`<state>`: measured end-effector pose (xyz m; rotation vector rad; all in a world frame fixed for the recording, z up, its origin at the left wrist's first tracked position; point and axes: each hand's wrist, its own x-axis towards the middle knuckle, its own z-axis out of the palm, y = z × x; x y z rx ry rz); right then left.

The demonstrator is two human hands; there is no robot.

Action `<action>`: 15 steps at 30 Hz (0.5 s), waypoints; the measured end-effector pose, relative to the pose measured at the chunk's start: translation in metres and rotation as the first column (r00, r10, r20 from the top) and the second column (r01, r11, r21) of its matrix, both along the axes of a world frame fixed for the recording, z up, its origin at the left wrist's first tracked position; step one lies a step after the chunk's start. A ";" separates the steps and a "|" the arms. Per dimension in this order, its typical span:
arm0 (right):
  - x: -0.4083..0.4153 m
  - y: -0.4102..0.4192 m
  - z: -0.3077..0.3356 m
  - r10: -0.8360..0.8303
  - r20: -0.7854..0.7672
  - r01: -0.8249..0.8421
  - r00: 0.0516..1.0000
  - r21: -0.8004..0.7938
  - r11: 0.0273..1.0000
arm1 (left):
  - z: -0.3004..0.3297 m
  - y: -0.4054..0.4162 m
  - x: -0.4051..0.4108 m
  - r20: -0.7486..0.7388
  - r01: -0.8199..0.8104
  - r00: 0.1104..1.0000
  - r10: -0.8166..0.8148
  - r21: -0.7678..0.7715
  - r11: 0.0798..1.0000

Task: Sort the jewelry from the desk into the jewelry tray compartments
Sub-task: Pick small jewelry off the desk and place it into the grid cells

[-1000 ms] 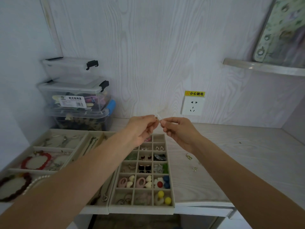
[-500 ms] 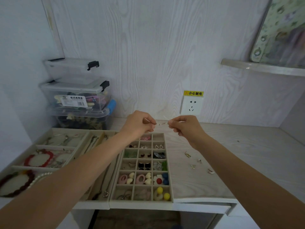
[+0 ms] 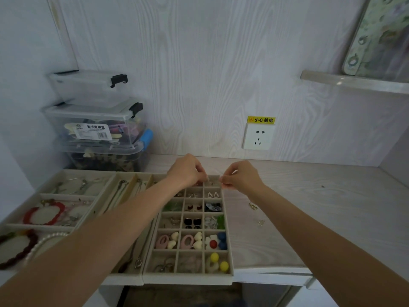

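A beige jewelry tray (image 3: 229,251) with many small compartments sits at the desk's front edge, holding earrings of several colours. My left hand (image 3: 187,171) and my right hand (image 3: 240,177) hover over its far right corner, each pinching something very small; the piece itself is too small to make out. The two hands are a short gap apart above the top-right compartment (image 3: 213,183). Loose small earrings (image 3: 252,206) and another (image 3: 261,222) lie on the desk just right of the tray.
Wider beige trays with bracelets (image 3: 44,212) and necklaces (image 3: 124,191) lie to the left. Stacked clear storage boxes (image 3: 97,127) stand at the back left. A wall socket (image 3: 258,136) is behind the hands, a shelf (image 3: 354,82) upper right. The desk edge (image 3: 272,272) is near.
Both hands have dropped from mid-air down to the tray's far right corner and have drawn slightly apart. The view has tilted a little downward.
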<state>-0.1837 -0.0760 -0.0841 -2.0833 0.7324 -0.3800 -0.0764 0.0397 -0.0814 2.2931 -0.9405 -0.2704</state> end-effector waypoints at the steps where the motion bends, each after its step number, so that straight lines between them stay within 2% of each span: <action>1: 0.003 0.000 -0.001 -0.002 -0.011 0.002 1.000 -0.040 0.999 | -0.001 -0.003 0.000 0.033 -0.004 0.999 0.004 0.022 1.000; 6: 0.013 0.006 -0.005 0.021 -0.018 -0.024 1.000 -0.220 0.975 | -0.006 -0.011 -0.002 0.156 -0.043 0.987 0.027 0.101 0.994; 9: 0.016 0.005 -0.007 0.051 -0.046 -0.061 0.998 -0.269 0.961 | -0.005 -0.012 -0.003 0.187 -0.048 0.982 0.021 0.145 0.988; 12: 0.014 0.000 -0.004 0.052 -0.033 -0.058 0.998 -0.220 0.974 | -0.002 -0.010 -0.002 0.161 -0.011 0.987 -0.016 0.167 0.986; 15: 0.009 -0.004 -0.002 0.014 0.014 -0.013 1.000 -0.097 0.995 | -0.001 -0.006 0.001 0.109 0.042 0.992 -0.059 0.152 0.988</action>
